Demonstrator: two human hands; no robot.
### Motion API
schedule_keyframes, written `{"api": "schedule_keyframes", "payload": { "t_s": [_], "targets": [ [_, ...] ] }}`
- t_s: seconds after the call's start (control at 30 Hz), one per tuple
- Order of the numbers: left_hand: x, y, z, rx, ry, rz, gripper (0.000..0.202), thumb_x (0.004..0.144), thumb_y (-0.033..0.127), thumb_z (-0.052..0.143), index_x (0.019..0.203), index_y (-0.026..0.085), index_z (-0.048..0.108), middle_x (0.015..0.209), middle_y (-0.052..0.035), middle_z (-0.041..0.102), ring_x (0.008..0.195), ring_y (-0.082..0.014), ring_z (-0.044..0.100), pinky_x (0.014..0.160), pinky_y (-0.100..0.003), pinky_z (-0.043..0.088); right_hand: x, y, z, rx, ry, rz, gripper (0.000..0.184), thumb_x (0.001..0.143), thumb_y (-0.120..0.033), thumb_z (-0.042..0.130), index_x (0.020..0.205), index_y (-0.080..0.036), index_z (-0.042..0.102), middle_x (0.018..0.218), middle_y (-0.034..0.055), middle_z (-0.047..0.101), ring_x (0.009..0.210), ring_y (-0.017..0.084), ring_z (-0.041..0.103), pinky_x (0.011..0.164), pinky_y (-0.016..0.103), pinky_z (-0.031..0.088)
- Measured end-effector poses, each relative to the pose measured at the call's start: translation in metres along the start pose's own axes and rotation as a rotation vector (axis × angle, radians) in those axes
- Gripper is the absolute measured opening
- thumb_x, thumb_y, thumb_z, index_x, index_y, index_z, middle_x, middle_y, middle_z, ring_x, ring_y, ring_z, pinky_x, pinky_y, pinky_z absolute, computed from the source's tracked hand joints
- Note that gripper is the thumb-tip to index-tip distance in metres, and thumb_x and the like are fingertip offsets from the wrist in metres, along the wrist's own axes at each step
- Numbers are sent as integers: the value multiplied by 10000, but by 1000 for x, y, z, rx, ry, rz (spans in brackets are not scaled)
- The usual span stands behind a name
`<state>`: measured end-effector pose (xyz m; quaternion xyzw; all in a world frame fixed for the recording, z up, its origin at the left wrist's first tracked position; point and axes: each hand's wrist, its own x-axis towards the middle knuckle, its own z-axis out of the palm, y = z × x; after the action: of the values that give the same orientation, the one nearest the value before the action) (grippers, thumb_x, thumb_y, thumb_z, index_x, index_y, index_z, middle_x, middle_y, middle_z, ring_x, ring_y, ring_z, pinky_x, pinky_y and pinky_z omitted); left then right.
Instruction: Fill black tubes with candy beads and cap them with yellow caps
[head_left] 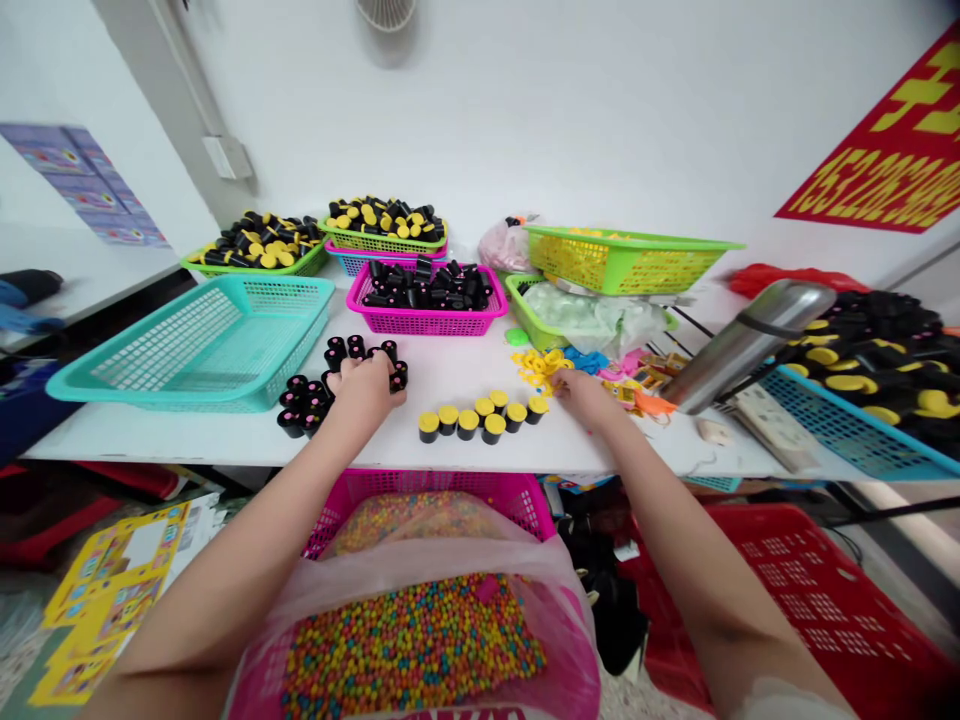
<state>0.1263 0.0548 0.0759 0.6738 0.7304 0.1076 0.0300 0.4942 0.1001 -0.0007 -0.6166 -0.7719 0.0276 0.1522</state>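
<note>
Left hand [364, 388] is curled down over a loose cluster of black tubes [306, 402] with pink-dotted ends, near-left on the white table [165, 450]. Fingers touch the tubes; can't tell whether it grips one or is just pressing on them. Right hand [586, 396] is reaching onto a heap of small yellow plastic parts [541, 368], fingertips [561, 382] at its near edge. Grasp not clear from this view.

Between the hands: a short row of black tubes with yellow caps [480, 418], standing upright, apart from both hands. Step in hand looks like fitting yellow parts to black tubes at the table edge. Judgement only. Next move calls for a clean pinch on one small part, and the upright tubes need care as they could tip.

Far side: magenta basket [427, 326] full of black tubes, and two green baskets [259, 268] of black and yellow pieces. Teal basket [225, 396] far left of the hands. Right: steel vacuum flask [750, 345] and blue basket [862, 468]. Below the table edge: magenta bin [427, 482] holding a plastic bag of coloured beads [412, 640].
</note>
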Motion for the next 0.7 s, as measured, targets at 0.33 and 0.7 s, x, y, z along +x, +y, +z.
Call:
{"api": "schedule_keyframes", "payload": {
  "t_s": [0.33,0.7],
  "targets": [
    [-46,-11,-33,-453,-31,275,294,714,250,675,981,213,559,907,-38,723,907,-223,688,815,-325,506,-4,-15,-7,-1,87,91,397,797,-84,522,1179,-129,621,1140,172,676,1025,263,641,879,349,486],
    [-106,8,-16,-1078,-329,422,256,769,249,659,951,209,484,863,-1,649,709,-135,614,625,-249,481,-65,-157,-61,649,593,-211,188,897,-242,582,1059,-239,677,941,36,740,790,185,715,697,315,585]
  ]
}}
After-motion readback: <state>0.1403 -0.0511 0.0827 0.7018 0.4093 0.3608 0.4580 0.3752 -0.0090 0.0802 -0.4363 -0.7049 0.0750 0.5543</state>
